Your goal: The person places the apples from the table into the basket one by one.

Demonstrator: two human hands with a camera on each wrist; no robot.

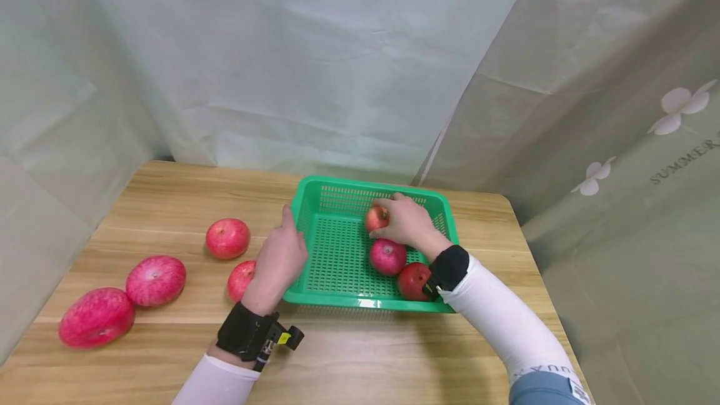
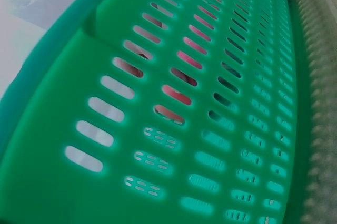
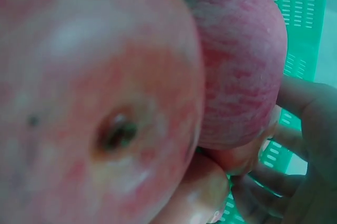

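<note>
In the head view, my right hand (image 1: 406,220) reaches into a green plastic basket (image 1: 371,302) and grips a red apple (image 1: 377,219), thumb and fingers around it. Right beside that, a purplish-red apple (image 1: 388,257) lies in the basket. A darker red apple (image 1: 414,281) sits at the near right corner, partly hidden by the wrist. Close up, the right wrist view shows apples, with the curled fingers (image 3: 274,182) behind them. My left hand (image 1: 279,258) holds the basket's left rim, thumb inside; the left wrist view shows only the slotted wall (image 2: 174,92).
Left of the basket, several more apples lie on the wooden table (image 1: 360,355): one near the back (image 1: 227,238), one partly behind the left hand (image 1: 240,281), and two touching at the far left (image 1: 155,280). Pale sheets (image 1: 315,80) hang behind and beside the table.
</note>
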